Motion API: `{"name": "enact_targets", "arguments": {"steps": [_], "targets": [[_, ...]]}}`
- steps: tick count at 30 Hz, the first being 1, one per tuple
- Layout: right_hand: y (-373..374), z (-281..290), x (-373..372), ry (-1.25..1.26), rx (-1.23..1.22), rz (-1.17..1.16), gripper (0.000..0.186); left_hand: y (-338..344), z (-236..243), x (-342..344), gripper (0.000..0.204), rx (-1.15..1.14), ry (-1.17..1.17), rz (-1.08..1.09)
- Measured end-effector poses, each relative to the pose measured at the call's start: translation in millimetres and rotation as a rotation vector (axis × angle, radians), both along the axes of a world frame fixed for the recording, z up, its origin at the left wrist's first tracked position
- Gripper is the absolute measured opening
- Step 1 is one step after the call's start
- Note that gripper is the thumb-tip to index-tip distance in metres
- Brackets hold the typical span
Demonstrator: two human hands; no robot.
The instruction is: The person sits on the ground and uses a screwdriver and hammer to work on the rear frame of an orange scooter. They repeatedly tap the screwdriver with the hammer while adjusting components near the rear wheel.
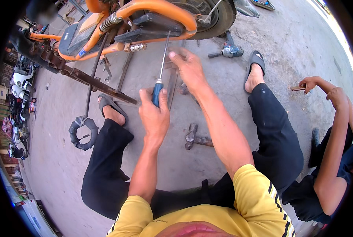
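Note:
My left hand [154, 108] is closed round the blue handle of a screwdriver [161, 71]. Its long shaft points up and away, and the tip meets a black plastic piece [154, 25] on an orange two-wheeler [160, 8]. Just right of the shaft, my right hand [189, 68] is raised with its thumb and fingers apart, slightly blurred. Nothing shows in that hand; whether a fingertip touches the shaft I cannot tell. Below my hands, a hammer [191, 137] lies on the ground between my legs.
A cordless impact wrench [229, 50] lies beside the rear wheel [212, 19]. On the left, a rusty metal bar [99, 85] slants near a rod with a black ring [83, 133]. Another person's hand [310, 83] at right holds a flat brownish thing. Parked scooters [22, 85] line the far left.

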State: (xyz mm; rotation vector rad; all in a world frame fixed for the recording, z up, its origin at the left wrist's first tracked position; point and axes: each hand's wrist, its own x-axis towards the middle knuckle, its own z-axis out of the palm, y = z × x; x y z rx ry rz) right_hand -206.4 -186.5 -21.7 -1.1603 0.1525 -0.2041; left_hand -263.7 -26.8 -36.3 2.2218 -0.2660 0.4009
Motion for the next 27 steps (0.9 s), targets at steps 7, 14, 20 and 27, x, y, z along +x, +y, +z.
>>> {"name": "enact_targets", "arguments": {"steps": [7, 14, 20, 27], "targets": [[-14.7, -1.8, 24.6, -0.093, 0.097, -0.137, 0.072, -0.3, 24.4, -3.4, 0.034, -0.659, 0.504, -0.111], [-1.8, -7.6, 42.8, -0.127, 0.402, -0.302, 0.064, -3.0, 18.6, 1.7, 0.033, -0.697, 0.482, -0.105], [-10.9, -15.4, 56.9, -0.126, 0.37, -0.278, 0.051, -2.1, 16.3, 2.6, 0.031, -0.699, 0.476, -0.115], [-11.5, -16.3, 58.4, -0.177, 0.248, -0.309, 0.042, -2.6, 18.5, 2.4, 0.033, -0.7, 0.492, -0.109]]}}
